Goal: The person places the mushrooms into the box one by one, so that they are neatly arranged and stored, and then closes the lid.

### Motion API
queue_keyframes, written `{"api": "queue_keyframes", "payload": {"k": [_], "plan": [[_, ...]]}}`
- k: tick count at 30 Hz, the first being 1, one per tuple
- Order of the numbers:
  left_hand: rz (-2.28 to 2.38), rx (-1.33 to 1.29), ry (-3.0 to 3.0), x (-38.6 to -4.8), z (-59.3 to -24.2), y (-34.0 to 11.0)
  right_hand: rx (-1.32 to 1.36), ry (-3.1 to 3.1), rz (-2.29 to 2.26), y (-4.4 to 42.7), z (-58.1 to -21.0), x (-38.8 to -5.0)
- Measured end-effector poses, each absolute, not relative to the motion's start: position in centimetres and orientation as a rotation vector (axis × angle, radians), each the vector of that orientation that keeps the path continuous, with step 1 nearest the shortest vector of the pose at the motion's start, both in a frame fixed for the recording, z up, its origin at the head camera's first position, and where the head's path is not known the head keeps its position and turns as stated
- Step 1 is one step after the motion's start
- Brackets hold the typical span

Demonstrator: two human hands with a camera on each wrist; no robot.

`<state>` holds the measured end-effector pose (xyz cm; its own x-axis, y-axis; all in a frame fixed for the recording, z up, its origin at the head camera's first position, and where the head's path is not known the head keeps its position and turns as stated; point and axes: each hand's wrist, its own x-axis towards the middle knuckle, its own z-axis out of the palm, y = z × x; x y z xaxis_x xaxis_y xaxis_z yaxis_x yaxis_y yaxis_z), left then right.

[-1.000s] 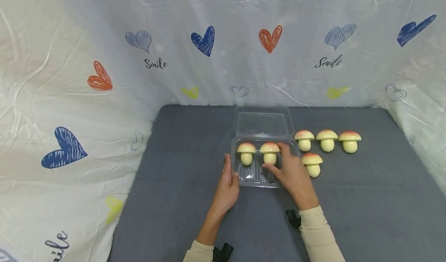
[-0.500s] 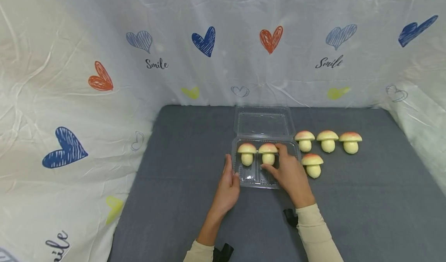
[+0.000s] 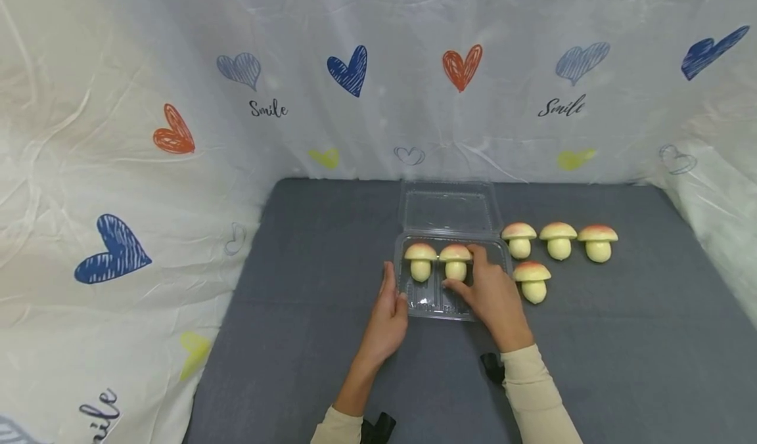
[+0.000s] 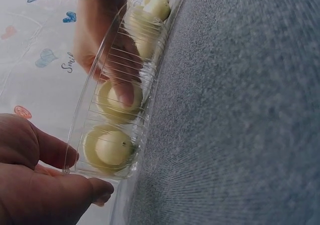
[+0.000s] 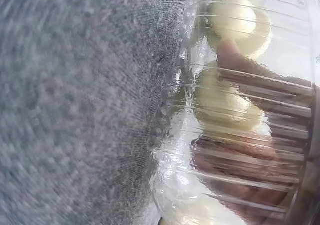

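Note:
A clear plastic clamshell box [image 3: 440,309] lies with its lid [image 3: 451,209] folded back on the grey cloth. In its back half stand two mushroom-shaped pieces with reddish-yellow caps. The left piece [image 3: 420,263] stands alone beside the left wall. My right hand [image 3: 497,296] reaches over the box and holds the right piece [image 3: 454,263] between thumb and fingers, their caps side by side. At the left edge my left hand [image 3: 384,322] grips the box; in the left wrist view, its thumb [image 4: 95,189] and finger lie on either side of the rim.
Right of the box, several more mushroom pieces lie on the cloth: a back row with a middle one [image 3: 558,240], and one nearer piece [image 3: 533,282]. A white curtain [image 3: 378,129] with printed hearts hangs behind the table [image 3: 307,266].
My right hand has shifted slightly left with its mushroom piece, bringing it close against the left one. My left hand stays on the box's edge.

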<state>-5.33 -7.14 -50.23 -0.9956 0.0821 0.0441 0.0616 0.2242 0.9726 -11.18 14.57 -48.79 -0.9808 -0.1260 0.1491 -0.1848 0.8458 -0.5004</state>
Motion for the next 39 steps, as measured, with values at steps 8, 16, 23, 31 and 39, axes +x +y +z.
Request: {"api": "queue_keyframes", "payload": {"k": [8, 16, 23, 31, 39], "plan": [[1.916, 0.157, 2.467, -5.5, -50.2, -7.1, 0.263, -2.896, 0.766, 14.7, -48.9, -11.3], [1.91, 0.163, 2.475, -5.5, -50.3, -7.1, 0.257, -2.905, 0.741, 14.6, -49.1, -11.3], [1.909, 0.158, 2.477, -5.6, -50.2, -7.1, 0.268, -2.904, 0.728, 14.7, -48.8, -11.4], [1.902, 0.145, 2.476, -5.4, -50.2, -7.0, 0.269, -2.911, 0.735, 15.0, -48.2, -10.9], [1.918, 0.132, 2.466, -5.3, -50.2, -7.1, 0.248, -2.894, 0.804, 15.9, -45.5, -9.8]]}}
